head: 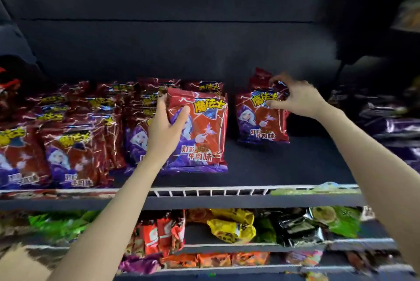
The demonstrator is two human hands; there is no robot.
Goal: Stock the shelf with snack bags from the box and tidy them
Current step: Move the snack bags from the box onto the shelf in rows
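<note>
Both hands square up red snack bags on the upper shelf.

The left hand [166, 130] grips the front bag [200, 130] by its left edge; the right hand [293, 96] pinches the top of the lone bag [261, 117]. Both bags likely sit best pressed upright and slid toward the packed rows [75, 130]. Bare shelf [295, 162] lies between and beside them, with the wire lip [211, 192] in front.

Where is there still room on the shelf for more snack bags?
Bare dark shelf lies in front of the right red snack bag, up to the white wire rail, with a gap beside the left-held red bag. The left rows are packed.
</note>
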